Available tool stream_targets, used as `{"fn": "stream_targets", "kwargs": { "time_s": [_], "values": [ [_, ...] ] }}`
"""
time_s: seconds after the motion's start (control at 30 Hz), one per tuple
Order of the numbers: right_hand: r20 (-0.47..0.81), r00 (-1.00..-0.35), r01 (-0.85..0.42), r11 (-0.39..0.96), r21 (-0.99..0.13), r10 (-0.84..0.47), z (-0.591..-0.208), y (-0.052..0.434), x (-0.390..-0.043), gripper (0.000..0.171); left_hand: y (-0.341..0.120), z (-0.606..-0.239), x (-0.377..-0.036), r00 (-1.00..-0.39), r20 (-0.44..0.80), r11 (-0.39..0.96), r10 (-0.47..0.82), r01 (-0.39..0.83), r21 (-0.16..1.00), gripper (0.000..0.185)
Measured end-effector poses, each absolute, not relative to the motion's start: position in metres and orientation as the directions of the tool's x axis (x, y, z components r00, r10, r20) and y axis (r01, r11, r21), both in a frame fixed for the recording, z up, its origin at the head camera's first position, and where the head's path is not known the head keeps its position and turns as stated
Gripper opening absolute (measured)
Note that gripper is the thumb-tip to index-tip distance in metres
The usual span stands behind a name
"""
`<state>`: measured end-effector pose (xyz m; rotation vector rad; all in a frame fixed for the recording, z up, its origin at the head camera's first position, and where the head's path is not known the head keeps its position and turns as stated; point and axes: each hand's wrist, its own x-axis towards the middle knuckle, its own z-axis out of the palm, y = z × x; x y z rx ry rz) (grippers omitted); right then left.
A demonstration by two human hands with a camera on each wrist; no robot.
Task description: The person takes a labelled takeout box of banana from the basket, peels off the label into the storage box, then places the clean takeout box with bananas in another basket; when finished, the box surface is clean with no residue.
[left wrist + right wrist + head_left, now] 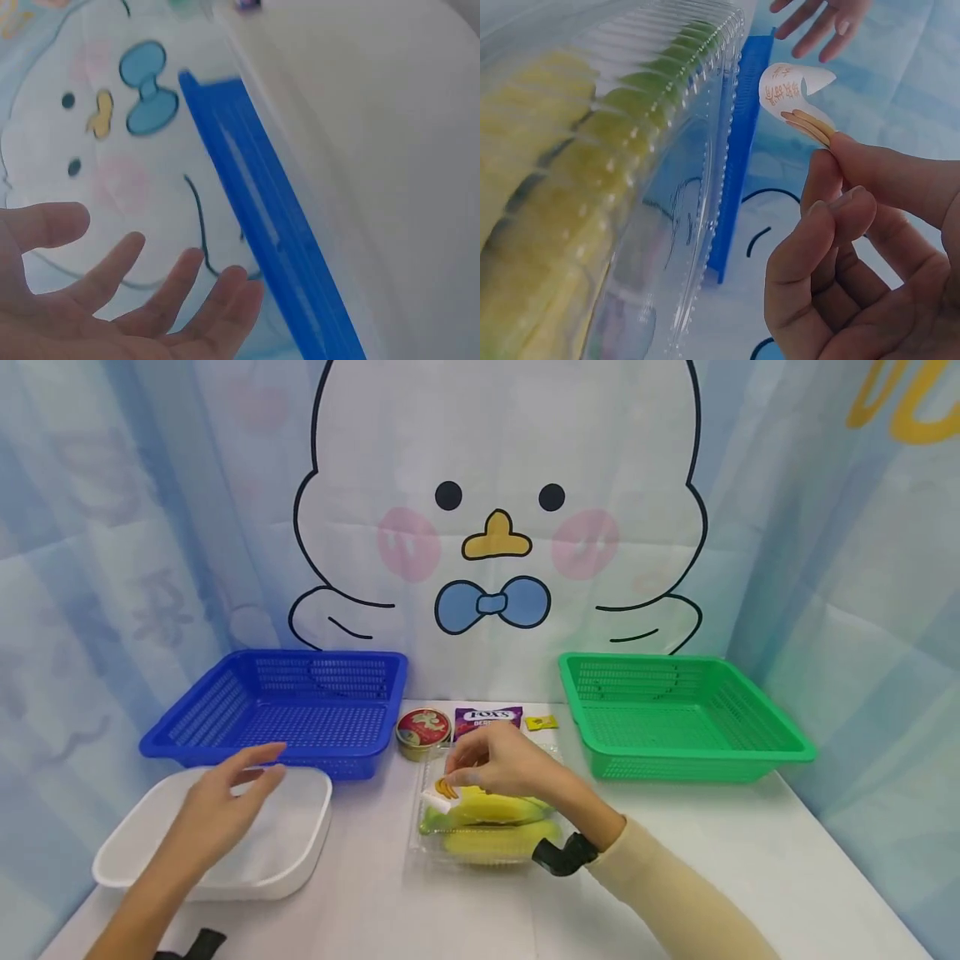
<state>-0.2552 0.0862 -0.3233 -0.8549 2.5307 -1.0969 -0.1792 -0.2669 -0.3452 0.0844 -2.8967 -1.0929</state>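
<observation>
Thumb and fingertips of my right hand [498, 762] pinch a curling white sticker [780, 91] with a banana picture and orange lettering. In the head view this hand is over a clear plastic clamshell box [429, 853], and the sticker overlaps the box's left part. Yellow bananas [502, 841] with greenish ends lie inside the box. My left hand [217, 814] is raised over a white plastic tub [300, 860], fingers apart and holding nothing; in the left wrist view its fingers [169, 300] spread loosely beside the tub's wall.
Behind the tub stands a blue basket [367, 764], and a green basket [697, 768] is at the back right. A round red-topped tin [423, 728], a purple Fox's packet [487, 715] and a small yellow wrapped piece [542, 722] sit behind the box. A printed curtain hangs around the table.
</observation>
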Motion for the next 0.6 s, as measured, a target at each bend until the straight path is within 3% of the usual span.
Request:
{"fn": "stream_targets", "kwargs": {
  "time_s": [0.3,0.43,0.6],
  "values": [
    [-0.013,-0.81,-0.389,0.554,-0.736,-0.587,-0.328,0.064,-0.254,0.009,-0.35,-0.349,-0.175,-0.963,0.063,0.774,-0.262,-0.171,0.61,0.069],
    [-0.024,-0.805,-0.386,0.555,-0.737,-0.592,-0.334,0.052,-0.256,0.007,-0.373,-0.36,-0.178,-0.91,0.033,0.698,-0.413,-0.293,0.653,0.064],
    [-0.017,-0.814,-0.386,0.563,-0.731,-0.581,-0.338,0.038,-0.256,0.007,-0.395,-0.374,-0.182,-0.866,-0.051,0.586,-0.498,-0.379,0.716,0.061]
  ]
}}
